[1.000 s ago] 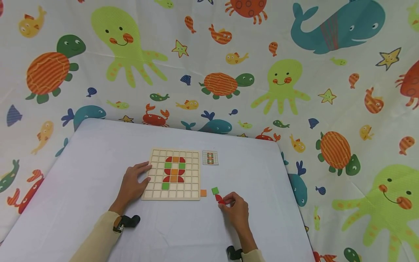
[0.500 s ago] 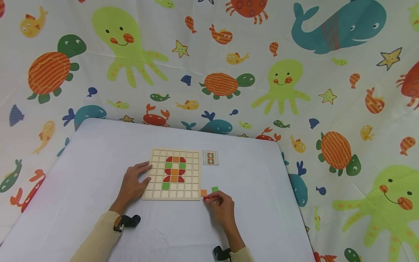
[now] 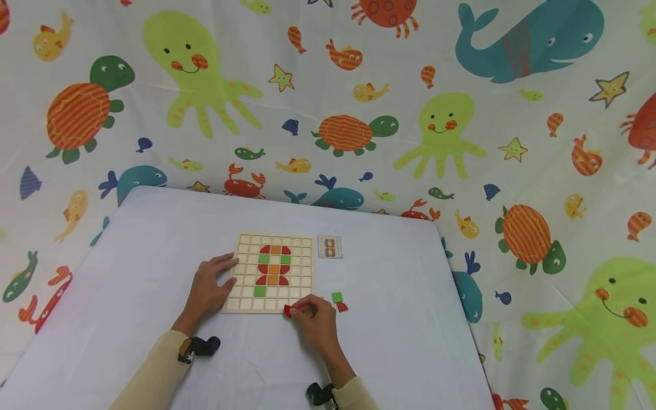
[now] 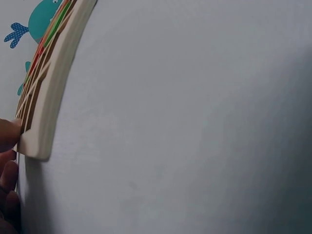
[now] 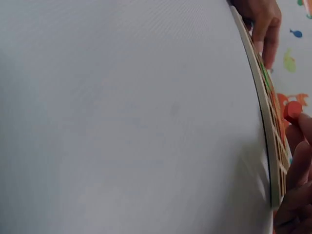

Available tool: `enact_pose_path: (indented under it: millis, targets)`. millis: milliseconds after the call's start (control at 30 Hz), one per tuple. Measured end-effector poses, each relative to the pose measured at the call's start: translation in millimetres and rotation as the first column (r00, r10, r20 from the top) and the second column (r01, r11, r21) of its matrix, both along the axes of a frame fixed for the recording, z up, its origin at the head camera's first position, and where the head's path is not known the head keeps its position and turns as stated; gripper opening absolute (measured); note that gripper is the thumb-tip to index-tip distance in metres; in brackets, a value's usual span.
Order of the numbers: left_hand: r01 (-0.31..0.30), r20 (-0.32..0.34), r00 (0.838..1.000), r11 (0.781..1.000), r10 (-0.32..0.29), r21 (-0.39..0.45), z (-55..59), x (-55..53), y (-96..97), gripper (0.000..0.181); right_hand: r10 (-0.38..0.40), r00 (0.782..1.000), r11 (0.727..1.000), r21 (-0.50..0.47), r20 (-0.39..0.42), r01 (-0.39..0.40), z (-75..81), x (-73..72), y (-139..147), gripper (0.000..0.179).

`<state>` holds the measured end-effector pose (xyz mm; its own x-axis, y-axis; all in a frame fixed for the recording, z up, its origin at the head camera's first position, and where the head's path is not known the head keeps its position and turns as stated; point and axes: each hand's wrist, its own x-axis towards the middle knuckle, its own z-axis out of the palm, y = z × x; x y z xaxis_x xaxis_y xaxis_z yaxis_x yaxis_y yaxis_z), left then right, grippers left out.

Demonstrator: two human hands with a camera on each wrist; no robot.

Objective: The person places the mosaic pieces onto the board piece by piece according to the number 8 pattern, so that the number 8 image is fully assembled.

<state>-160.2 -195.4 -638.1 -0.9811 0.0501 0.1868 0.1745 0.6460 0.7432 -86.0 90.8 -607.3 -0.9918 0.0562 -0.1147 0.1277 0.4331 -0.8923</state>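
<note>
My right hand (image 3: 319, 326) pinches a red curved piece (image 3: 287, 311) between thumb and fingertips, over the front edge of the wooden grid board (image 3: 238, 304). In the right wrist view the red piece (image 5: 292, 111) stands out above the board's rim (image 5: 267, 126). My left hand (image 3: 207, 290) rests at the board's left side, fingers spread against its edge; the left wrist view has the fingertips (image 4: 9, 134) at the board's corner. Red, orange and green pieces form a column on the grid, with a green square (image 3: 260, 291) lowest.
Right of the board lie a loose green square (image 3: 337, 297) and another red curved piece (image 3: 341, 307). The orange square there is mostly hidden by my right hand. A small pattern card (image 3: 329, 247) lies beside the board's upper right. A printed sea-animal curtain (image 3: 353, 68) hangs behind the table.
My right hand picked up a red piece from the loose ones and carried it left to the board's front edge. The left hand has stayed in place.
</note>
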Motion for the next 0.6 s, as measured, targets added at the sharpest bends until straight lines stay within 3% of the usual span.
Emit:
enact_pose_path:
  millis: [400, 600]
  targets:
    - [-0.005, -0.003, 1.0, 1.0, 0.005, -0.005, -1.2, 0.2, 1.7, 0.047, 0.038, 0.999, 0.999, 0.028, -0.014, -0.037, 6.6, -27.5, -35, 0.004]
    - [-0.004, -0.004, 1.0, 1.0, 0.004, -0.006, -0.7, 0.4, 0.7, 0.047, 0.067, 0.997, 0.991, 0.122, -0.024, -0.064, 4.9, -35.4, -50, 0.008]
